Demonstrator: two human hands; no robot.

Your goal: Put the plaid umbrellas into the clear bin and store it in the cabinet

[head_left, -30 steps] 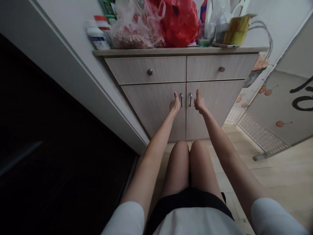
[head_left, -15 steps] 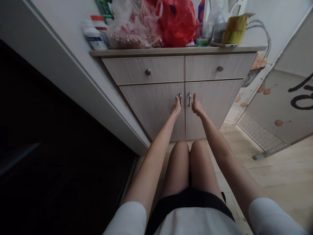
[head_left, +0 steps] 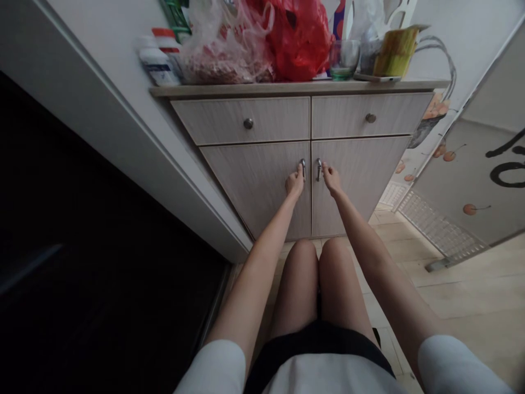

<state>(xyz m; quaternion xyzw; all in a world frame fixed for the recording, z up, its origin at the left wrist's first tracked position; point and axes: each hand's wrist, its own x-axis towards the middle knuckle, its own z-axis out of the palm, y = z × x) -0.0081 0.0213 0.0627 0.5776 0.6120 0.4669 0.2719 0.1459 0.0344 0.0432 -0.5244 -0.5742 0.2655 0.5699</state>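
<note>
A pale wood-grain cabinet [head_left: 254, 164] stands in front of me, both lower doors closed. My left hand [head_left: 294, 183] is closed on the left door handle [head_left: 303, 169], its thumb against the metal and the other fingers curled. At the right door handle [head_left: 319, 169], my right hand [head_left: 331, 179] is closed too, with the thumb tip just to the right of the metal. Both handles are small, upright and silvery, close to the seam between the doors. My curled fingertips are partly hidden.
Two drawers with round knobs [head_left: 248, 123] sit above the doors. On the top [head_left: 287, 89] are plastic bags [head_left: 299, 44], white bottles [head_left: 158, 65], a glass [head_left: 343, 60] and a yellow package [head_left: 396, 52]. A dark surface [head_left: 102, 262] lies left; a cherry-patterned panel [head_left: 463, 180] stands right. My knees are close to the doors.
Both thumbs, raised upright before, have come down toward the handles. The hands stay at the same places and the doors have not moved.
</note>
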